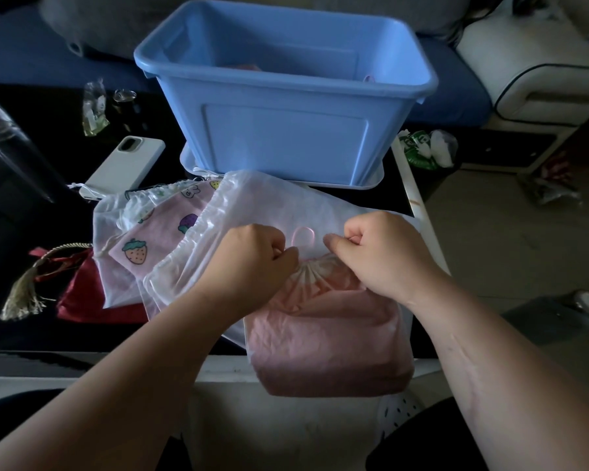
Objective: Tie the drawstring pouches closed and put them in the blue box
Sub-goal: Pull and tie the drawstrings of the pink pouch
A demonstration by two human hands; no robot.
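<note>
Head view: one pink pouch (323, 338) overhangs the near edge of the table (21, 334), its mouth gathered shut. My left hand (255, 256) and right hand (378, 253) are both curled tight, each pinching its drawstring (303, 235). Fanned out to the left are a sheer white pouch (269, 205), partly under it, a strawberry pouch (157, 239) and a red tasselled pouch (79, 297). One blue box (286, 137) stands behind them, with one white phone (126, 164) to its left.

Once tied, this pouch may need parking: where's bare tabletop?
Bare dark tabletop runs along the near edge before the red pouch; right of the blue box only a thin strip. The pouch pile by the left hand is crowded.
</note>
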